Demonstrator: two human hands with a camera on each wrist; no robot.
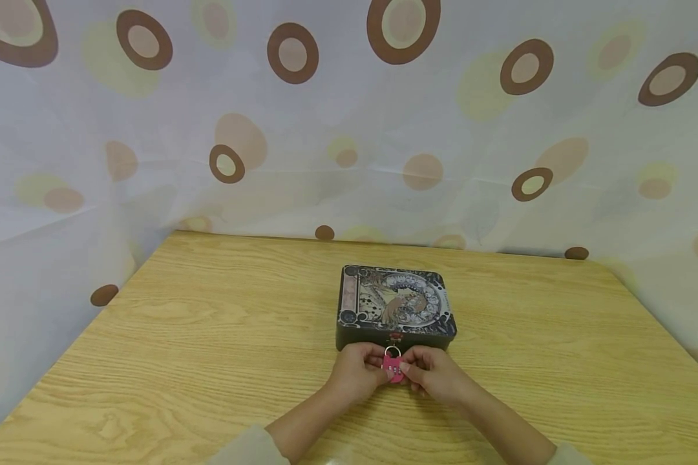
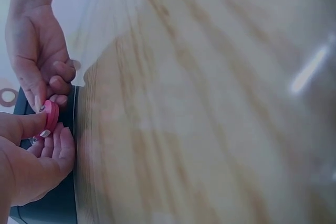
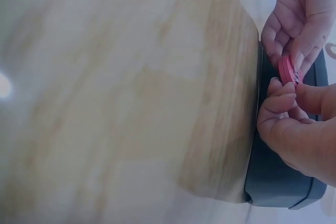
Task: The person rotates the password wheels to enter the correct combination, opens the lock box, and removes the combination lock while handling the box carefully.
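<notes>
A pink combination padlock [image 1: 393, 369] with number dials and a metal shackle hangs at the front of a dark tin box [image 1: 395, 300] with a decorated lid. Its shackle meets the red clasp [image 1: 396, 336] on the box front; whether it is locked I cannot tell. My left hand [image 1: 356, 373] pinches the padlock's left side, thumb on its face. From the right, my right hand [image 1: 433, 371] pinches the other side, thumb near the dials. In the right wrist view the padlock [image 3: 289, 71] is seen edge-on between both hands' fingertips. The box lid is down.
The box stands on a wood-grain table [image 1: 209, 336]. Behind and beside the table hangs a pale curtain [image 1: 326, 129] with brown and yellow circles.
</notes>
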